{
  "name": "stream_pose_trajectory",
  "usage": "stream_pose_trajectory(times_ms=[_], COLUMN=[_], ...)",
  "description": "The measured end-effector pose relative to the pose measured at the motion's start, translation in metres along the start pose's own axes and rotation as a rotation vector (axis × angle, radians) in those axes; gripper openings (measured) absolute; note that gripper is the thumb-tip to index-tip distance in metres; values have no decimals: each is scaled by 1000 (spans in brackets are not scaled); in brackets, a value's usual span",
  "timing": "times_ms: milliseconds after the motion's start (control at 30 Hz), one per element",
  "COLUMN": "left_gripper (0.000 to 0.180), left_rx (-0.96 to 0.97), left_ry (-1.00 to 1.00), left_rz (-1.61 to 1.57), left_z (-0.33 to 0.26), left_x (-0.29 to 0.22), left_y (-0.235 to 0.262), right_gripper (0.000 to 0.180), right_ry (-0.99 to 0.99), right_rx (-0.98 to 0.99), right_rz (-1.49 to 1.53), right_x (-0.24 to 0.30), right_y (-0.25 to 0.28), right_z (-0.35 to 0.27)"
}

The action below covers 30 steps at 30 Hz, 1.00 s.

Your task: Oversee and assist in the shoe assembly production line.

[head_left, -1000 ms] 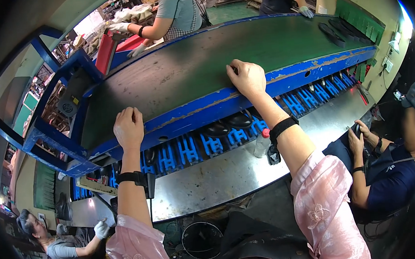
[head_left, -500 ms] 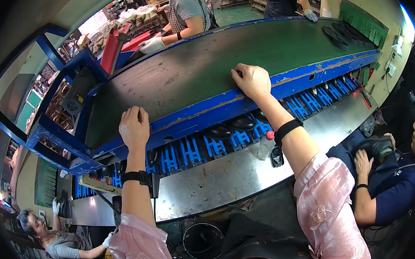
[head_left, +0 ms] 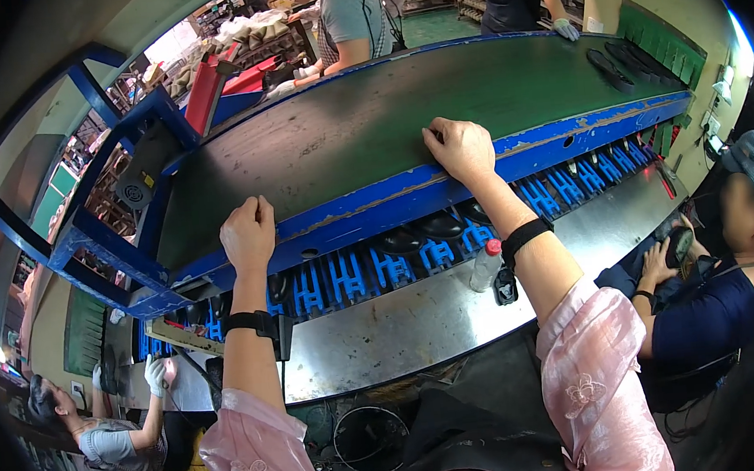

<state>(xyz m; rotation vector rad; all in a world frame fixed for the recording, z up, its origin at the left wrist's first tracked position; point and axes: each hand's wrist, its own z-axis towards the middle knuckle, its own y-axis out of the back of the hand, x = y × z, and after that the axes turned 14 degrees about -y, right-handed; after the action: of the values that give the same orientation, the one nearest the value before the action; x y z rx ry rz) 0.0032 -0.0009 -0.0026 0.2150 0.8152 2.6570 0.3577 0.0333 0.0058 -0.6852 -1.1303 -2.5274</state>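
Observation:
My left hand point(head_left: 249, 235) is curled closed at the near edge of the green conveyor belt point(head_left: 334, 141), by its blue metal frame point(head_left: 357, 203). Farther right, my right hand point(head_left: 461, 148) rests on the same edge, its fingers bent inward in a loose fist. Nothing shows in either hand. Black shoe soles point(head_left: 612, 70) lie at the belt's far right end, away from both hands. Below the frame runs a row of blue racks point(head_left: 346, 275), with black shoes point(head_left: 440, 223) among them.
A steel ledge point(head_left: 385, 341) holds a clear bottle with a red cap point(head_left: 486, 267) and a small black object point(head_left: 505, 287). A black bucket point(head_left: 371, 440) stands below. Co-workers sit at left and right; one at right holds a shoe point(head_left: 679, 245). Two more people stand beyond the belt.
My hands have hardly moved. The worker at left has raised a gloved hand toward the ledge. The worker at right has turned and tilted the shoe. Across the belt, one person has shifted right.

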Motion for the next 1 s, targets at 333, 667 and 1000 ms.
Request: stream_pose_trajectory(times_ms=[333,667,1000], left_gripper=[32,31,31], left_rx=[12,29,39], left_ry=[23,4,18], left_rz=[-2,-20,-26], left_z=[1,0,-1], left_x=[-2,2,1], left_y=[-1,1,-4], right_gripper=[22,22,23], right_ry=[40,49,48], right_rx=[-25,-31,-32], right_rz=[36,51,43], right_x=[-4,-1,-3], right_y=[-2,-3,-1], right_z=[0,-1,0])
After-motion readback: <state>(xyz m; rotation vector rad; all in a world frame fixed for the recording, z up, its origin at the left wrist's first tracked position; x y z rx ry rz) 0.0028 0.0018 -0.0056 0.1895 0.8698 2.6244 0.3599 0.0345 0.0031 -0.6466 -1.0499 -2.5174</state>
